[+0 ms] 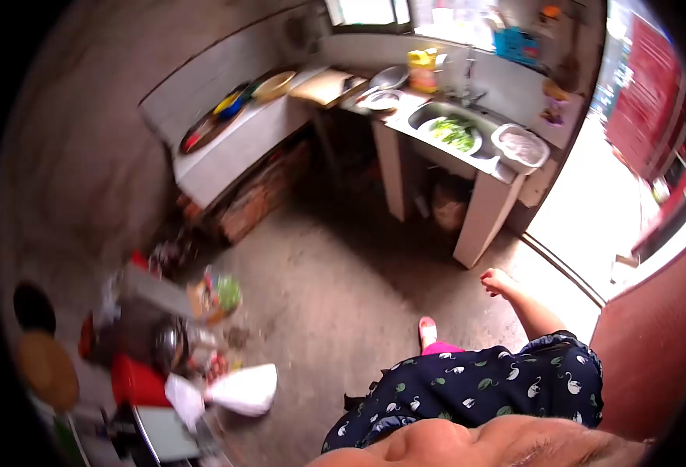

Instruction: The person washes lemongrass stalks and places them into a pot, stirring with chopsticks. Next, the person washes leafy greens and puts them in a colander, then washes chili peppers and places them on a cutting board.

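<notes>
At the lower right, my right hand (498,282) hangs over the floor at the end of a bare forearm. Its fingers are loosely bent and a little apart, with no object visible in them. The nearest furniture is the white support (489,219) of the sink counter, just above it. A dark apron (467,391) with swan and leaf prints covers my body, and one foot in a pink shoe (428,330) shows below it. My left hand is outside the picture.
Leafy greens (456,132) lie in a bowl in the sink (424,116), beside a white basin (520,145). A yellow container (422,71) stands behind. An open doorway (592,202) is at right. White bags (243,390) and a red bucket (136,383) stand at lower left.
</notes>
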Demonstrator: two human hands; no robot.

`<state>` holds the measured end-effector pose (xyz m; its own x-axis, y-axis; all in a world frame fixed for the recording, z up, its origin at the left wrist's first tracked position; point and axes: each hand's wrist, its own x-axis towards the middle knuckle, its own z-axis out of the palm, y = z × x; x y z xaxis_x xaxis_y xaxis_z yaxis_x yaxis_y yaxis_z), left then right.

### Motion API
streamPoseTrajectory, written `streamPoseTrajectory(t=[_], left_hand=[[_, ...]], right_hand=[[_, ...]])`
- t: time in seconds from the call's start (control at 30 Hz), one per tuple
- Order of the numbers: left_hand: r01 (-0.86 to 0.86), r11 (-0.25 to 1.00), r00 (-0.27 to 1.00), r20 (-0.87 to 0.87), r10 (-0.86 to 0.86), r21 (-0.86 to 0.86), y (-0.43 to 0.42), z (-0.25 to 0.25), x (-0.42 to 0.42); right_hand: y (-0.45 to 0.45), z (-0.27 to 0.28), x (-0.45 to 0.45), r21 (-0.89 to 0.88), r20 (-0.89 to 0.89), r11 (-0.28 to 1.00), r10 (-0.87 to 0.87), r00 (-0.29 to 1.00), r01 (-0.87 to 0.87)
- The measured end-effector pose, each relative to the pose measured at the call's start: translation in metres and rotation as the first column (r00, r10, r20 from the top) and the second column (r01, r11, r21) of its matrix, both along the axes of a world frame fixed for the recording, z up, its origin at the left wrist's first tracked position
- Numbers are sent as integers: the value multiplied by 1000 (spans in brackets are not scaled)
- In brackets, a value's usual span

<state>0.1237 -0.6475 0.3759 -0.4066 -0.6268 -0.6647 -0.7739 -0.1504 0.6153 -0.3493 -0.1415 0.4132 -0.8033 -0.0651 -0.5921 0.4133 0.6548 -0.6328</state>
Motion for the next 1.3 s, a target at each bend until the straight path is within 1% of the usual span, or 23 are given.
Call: streamPoseTrajectory(t=[0.1, 0.17, 0.23, 0.27, 0.3, 0.37, 0.4, 0.43, 0.47, 0.5, 0.57, 0.63, 0.7, 0.77, 0.83, 0.9, 1.0, 1.03, 1.1, 1.13, 1.17, 1.27, 1.3], left_hand=[[231, 973, 972, -39, -231, -6, -10, 22, -159], [364, 931, 929, -64, -364, -6, -4, 39, -253], [476, 880, 876, -88, -474, -4, 12, 62, -337], [526, 851, 847, -98, -523, -1, 20, 72, -373], [571, 821, 816, -108, -567, 0, 31, 78, -407], [647, 762, 756, -129, -641, 4, 49, 84, -467], [682, 731, 724, -141, -675, 4, 59, 82, -491], [710, 704, 697, -148, -702, 9, 67, 79, -511], [736, 677, 672, -150, -726, 16, 74, 77, -532], [757, 653, 649, -151, -746, 24, 80, 76, -552], [786, 617, 615, -150, -774, 41, 90, 71, -590], [814, 578, 580, -149, -801, 58, 95, 65, -627], [844, 532, 536, -155, -830, 69, 100, 57, -663], [872, 483, 490, -159, -857, 81, 100, 49, -697], [898, 431, 441, -165, -882, 93, 96, 44, -736], [921, 378, 390, -164, -906, 98, 91, 44, -777], [947, 304, 319, -169, -933, 108, 87, 48, -840], [953, 283, 299, -168, -939, 110, 86, 49, -860], [964, 242, 258, -169, -951, 109, 84, 47, -896], [968, 223, 240, -167, -956, 116, 84, 47, -911], [971, 208, 226, -168, -960, 115, 82, 46, -927], [975, 184, 203, -162, -966, 121, 76, 40, -965], [975, 184, 203, -158, -966, 126, 72, 36, -975]], right_hand=[[18, 17, -58, -265, -19, 944, -208, 978, 196], [28, 50, -97, -384, -123, 907, -238, 963, 175], [51, 90, -147, -437, -268, 892, -255, 929, 119], [64, 108, -175, -419, -383, 907, -201, 902, 24], [69, 136, -199, -498, -316, 860, -300, 900, 112], [92, 167, -251, -435, -474, 897, -299, 828, 75], [94, 198, -262, -438, -492, 891, -350, 797, 120], [102, 209, -282, -476, -558, 872, -402, 726, 116], [107, 228, -294, -460, -679, 883, -415, 605, 89], [120, 245, -313, -377, -765, 926, -333, 552, 36], [126, 292, -335, -442, -750, 897, -377, 543, 12], [126, 333, -353, -360, -835, 932, -341, 432, 42], [129, 361, -379, -340, -862, 938, -342, 375, 73], [135, 385, -410, -227, -917, 963, -261, 301, 144], [134, 409, -439, -54, -985, 952, -100, 138, 302], [125, 439, -464, -35, -990, 924, -84, 112, 381], [114, 480, -514, 117, -989, 869, 147, -24, 481], [114, 494, -530, 222, -969, 817, 245, 28, 532], [111, 509, -561, 328, -940, 725, 312, 135, 606], [107, 518, -574, 347, -936, 700, 214, 280, 624], [110, 520, -591, 409, -912, 647, 257, 321, 643], [101, 526, -614, 518, -846, 525, 203, 492, 675], [99, 527, -619, 504, -856, 522, 194, 480, 688]])
